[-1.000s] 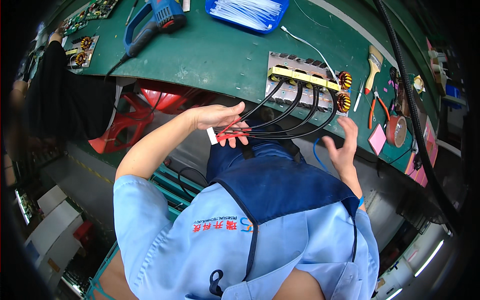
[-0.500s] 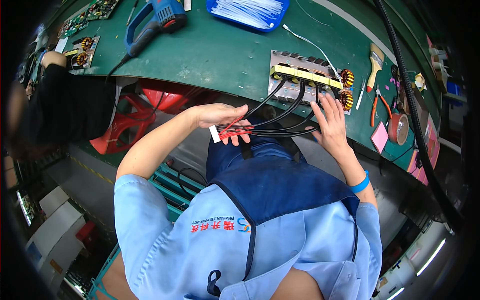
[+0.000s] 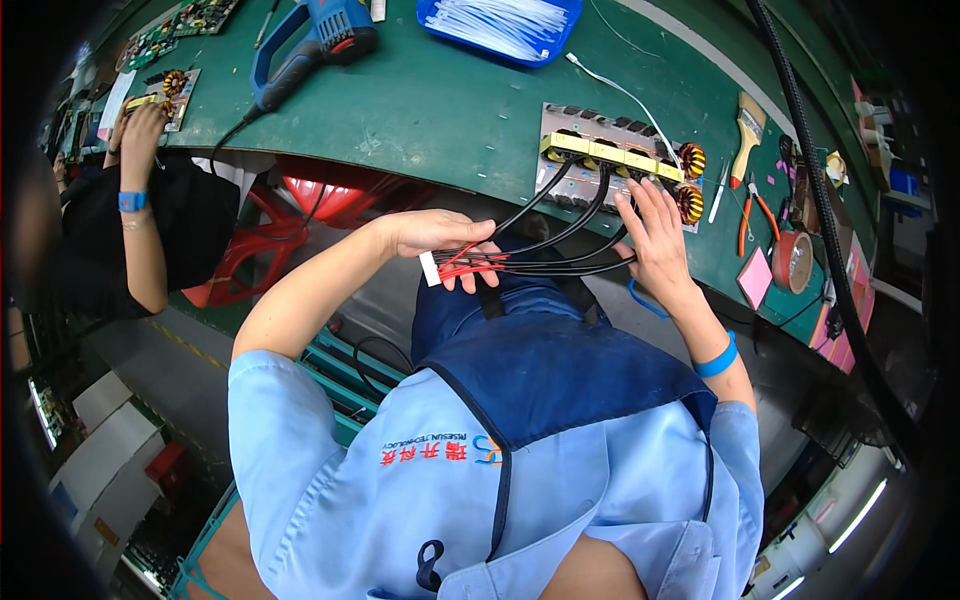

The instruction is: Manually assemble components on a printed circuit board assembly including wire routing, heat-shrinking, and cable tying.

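Note:
My left hand (image 3: 447, 235) holds a wire harness near its end, with the thumb above and the fingers beneath the wires. A white connector (image 3: 430, 268) ends the bundle of red and black wires (image 3: 480, 262). Black-sleeved cables (image 3: 545, 232) run from there to a circuit board (image 3: 562, 183) on the bench edge. The board carries yellow-wrapped transformers (image 3: 605, 153) in a row and two ring-shaped coils (image 3: 691, 203). My right hand (image 3: 657, 235) is at the board's near edge, fingers extended and apart beside the rightmost cable; the exact contact is hidden.
On the green bench (image 3: 430, 110) lie a blue heat gun (image 3: 325, 45), a blue tray (image 3: 545, 55) of white cable ties, a brush (image 3: 748, 135), pliers (image 3: 757, 205), a tape roll (image 3: 793, 262) and pink notes (image 3: 755, 278). At left, a co-worker's hand (image 3: 140, 130) works at another board.
My right hand has shifted slightly left along the board edge, its fingers a little more bent. My left hand stays put. The co-worker's arm with a blue wristband has come over the other board.

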`<state>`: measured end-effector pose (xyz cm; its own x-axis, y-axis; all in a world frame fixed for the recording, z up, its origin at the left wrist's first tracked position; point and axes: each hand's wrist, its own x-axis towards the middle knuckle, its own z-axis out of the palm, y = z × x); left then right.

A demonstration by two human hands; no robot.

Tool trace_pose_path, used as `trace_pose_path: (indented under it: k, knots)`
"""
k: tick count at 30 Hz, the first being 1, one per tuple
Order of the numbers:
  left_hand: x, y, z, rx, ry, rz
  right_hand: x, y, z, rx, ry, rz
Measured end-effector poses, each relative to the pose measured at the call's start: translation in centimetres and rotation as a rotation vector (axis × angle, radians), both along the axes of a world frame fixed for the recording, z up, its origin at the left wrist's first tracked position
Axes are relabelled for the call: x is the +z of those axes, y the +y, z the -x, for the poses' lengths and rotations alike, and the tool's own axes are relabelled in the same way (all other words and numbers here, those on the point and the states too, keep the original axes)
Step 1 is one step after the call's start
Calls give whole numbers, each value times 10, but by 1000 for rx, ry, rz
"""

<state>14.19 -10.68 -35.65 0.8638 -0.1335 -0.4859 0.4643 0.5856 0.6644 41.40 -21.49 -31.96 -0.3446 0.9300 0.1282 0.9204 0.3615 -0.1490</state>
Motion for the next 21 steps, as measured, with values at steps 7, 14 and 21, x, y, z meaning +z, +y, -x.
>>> trace_pose_path:
  k: [7,14,21]
  knots:
    - [3,-1,2,31,20,30,1,5,-8,46,-2,30]
    - [-2,-3,2,-2,32,62,4,10,-19,66,-22,47]
    - [8,-6,0,-33,43,-62,4,17,-29,116,-27,47]
